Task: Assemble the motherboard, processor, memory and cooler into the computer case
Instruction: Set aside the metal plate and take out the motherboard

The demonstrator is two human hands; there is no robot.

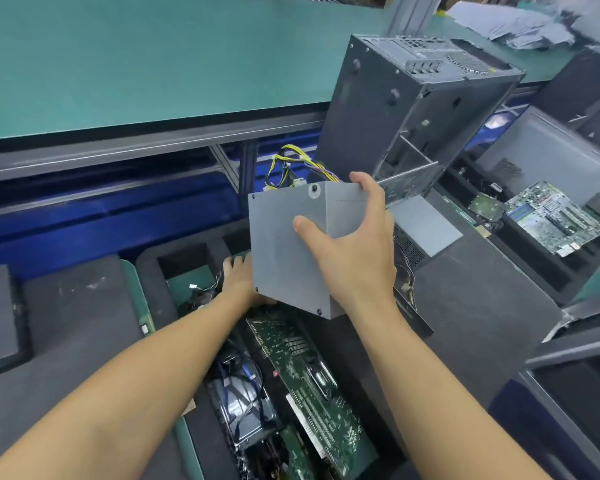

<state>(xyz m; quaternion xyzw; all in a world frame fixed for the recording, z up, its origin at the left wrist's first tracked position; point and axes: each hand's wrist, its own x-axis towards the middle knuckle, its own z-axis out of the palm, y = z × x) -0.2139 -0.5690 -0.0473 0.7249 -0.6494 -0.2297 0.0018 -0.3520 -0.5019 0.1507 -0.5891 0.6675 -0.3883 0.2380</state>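
Far left of the grey power supply box [284,251] lies a dark foam tray [66,313], below the edge of the green bench top [153,57]. The left hand [238,280] touches the box's lower left edge and reaches under it. The box hides part of the hand, so I cannot tell how far its fingers curl.

The box is held in the air, tilted, with one corner toward the camera. A yellow and black cable bundle [291,164] sticks out behind its top. Directly beneath the box a green motherboard [312,375] rests in a foam recess, its printing too blurred to read.

The right hand [354,251] grips the box's right corner, with the thumb flat on the front face and the fingers hooked over the top edge. Just behind and to the right of the box stands the computer case [406,109], upright, its open side facing right. Further right lies a second circuit board [555,216], well apart from the box.
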